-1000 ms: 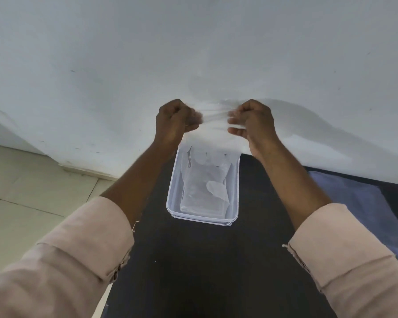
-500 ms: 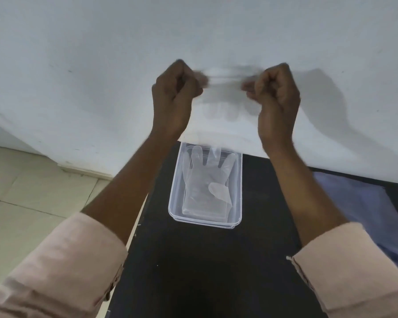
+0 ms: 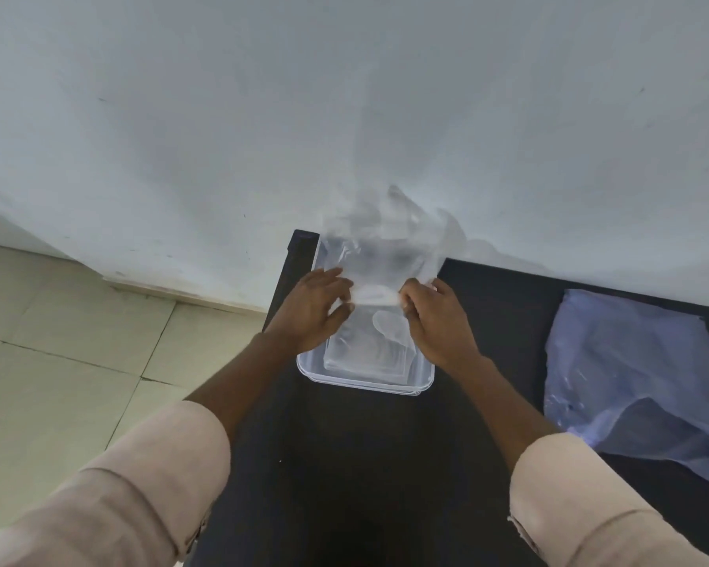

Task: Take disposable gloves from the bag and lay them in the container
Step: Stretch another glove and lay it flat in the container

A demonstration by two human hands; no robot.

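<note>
Glove [image 3: 385, 243] now down over container [image 3: 365, 382].

In front of me a plain pale wall [image 3: 263, 116] with faint scuffs meets the black tabletop [image 3: 344, 464]. To my left, cream floor tiles [image 3: 58, 362] run to a pale skirting edge.

Motion-blurred glove [image 3: 385, 235] above the container [image 3: 365, 384]; bag [image 3: 639, 382] cropped by right edge.
</note>
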